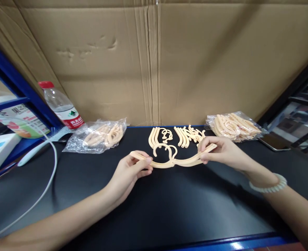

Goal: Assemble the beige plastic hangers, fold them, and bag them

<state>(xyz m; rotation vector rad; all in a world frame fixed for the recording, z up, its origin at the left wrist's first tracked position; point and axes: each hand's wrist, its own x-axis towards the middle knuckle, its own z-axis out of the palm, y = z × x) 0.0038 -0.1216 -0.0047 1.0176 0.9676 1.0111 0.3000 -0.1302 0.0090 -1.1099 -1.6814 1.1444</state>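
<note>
Left hand (129, 172) and right hand (223, 150) pinch opposite ends of beige plastic hanger (172, 161), fingers closed, above black table (154, 209); cardboard wall (154, 59) behind.

A water bottle (61, 104) (red cap) stands before the cardboard sheet (154, 62); a white cable (55, 158) curves across the black table (156, 209).

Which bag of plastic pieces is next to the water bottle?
The left bag, lying beside the red-capped bottle; the other bag lies far to the right.
</note>
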